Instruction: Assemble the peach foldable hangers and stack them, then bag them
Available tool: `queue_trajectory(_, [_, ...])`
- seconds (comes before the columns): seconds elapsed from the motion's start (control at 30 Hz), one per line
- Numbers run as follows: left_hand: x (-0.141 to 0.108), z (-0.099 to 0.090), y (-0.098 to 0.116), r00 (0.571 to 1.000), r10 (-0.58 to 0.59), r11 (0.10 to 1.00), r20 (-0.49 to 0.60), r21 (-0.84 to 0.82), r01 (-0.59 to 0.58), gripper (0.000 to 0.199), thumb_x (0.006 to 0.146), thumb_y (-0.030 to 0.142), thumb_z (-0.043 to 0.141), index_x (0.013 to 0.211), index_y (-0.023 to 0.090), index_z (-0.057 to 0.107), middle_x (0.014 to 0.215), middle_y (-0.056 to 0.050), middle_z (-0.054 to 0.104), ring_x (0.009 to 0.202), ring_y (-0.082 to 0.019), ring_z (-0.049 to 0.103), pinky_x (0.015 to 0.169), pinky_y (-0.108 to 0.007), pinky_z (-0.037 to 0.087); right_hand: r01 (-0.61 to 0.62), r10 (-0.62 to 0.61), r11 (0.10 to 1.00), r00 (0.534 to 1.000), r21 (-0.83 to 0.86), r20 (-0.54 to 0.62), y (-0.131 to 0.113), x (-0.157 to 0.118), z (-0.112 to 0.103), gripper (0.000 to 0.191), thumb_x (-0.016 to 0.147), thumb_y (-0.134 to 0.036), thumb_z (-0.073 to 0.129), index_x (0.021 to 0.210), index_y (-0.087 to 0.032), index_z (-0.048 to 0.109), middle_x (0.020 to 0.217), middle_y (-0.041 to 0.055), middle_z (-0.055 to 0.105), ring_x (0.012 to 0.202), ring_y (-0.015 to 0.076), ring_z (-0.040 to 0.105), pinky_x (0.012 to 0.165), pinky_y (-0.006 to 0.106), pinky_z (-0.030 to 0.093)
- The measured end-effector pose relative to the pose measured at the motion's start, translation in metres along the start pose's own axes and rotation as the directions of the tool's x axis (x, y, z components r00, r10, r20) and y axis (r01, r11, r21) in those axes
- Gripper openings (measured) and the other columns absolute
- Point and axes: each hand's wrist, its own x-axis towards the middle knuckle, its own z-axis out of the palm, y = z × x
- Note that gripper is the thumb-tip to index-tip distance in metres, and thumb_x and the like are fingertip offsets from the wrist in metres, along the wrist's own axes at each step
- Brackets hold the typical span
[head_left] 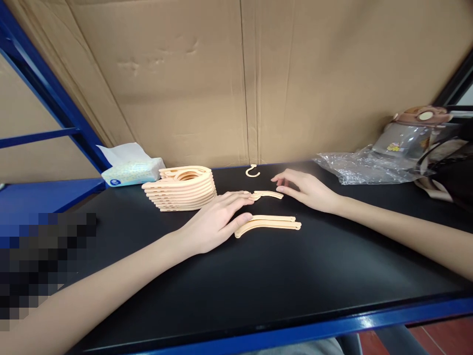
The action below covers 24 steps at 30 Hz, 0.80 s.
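Observation:
My left hand (218,219) lies palm down with its fingers stretched out, the fingertips at the left end of a small curved cream piece (269,194) and the thumb at the left end of two long cream arm pieces (271,223). My right hand (305,190) rests just right of the small piece, thumb and fingers apart, holding nothing. Behind both hands a cream hook (253,171) lies by itself. A stack of several cream folded hangers (181,190) stands behind and left of my left hand, which hides part of its right side.
A tissue pack (131,170) is at the back left of the black table (258,296). Clear plastic wrapping (354,165), a bottle with a brown lid (402,135) and a dark bag (454,172) are at the back right. Cardboard (177,84) stands behind.

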Motion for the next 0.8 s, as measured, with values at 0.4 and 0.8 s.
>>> queue_trajectory(0.4, [0.000,0.001,0.006,1.000,-0.014,0.999,-0.028,0.029,0.015,0.042,0.084,0.052,0.055,0.112,0.021,0.054,0.100,-0.003,0.059,0.088,-0.019,0.056,0.070,-0.028,0.044,0.144,-0.081,0.898,0.983,-0.415,0.167,0.039,0.101,0.017,0.026,0.089,-0.019,0.049,0.109,-0.014,0.064,0.106,0.0146,0.059,0.099,0.0269,0.053,0.084,0.038,0.037])
queue_trajectory(0.8, [-0.001,0.003,0.011,0.999,-0.025,1.000,0.022,0.013,0.024,0.010,0.087,0.030,0.049,0.092,0.021,0.052,0.079,0.003,0.053,0.072,-0.013,0.052,0.060,-0.025,0.036,-0.097,0.097,0.995,0.990,0.000,0.100,0.030,0.117,0.020,0.013,0.080,-0.018,0.054,0.071,-0.013,0.063,0.085,0.0095,0.062,0.085,0.0199,0.053,0.079,0.033,0.036])
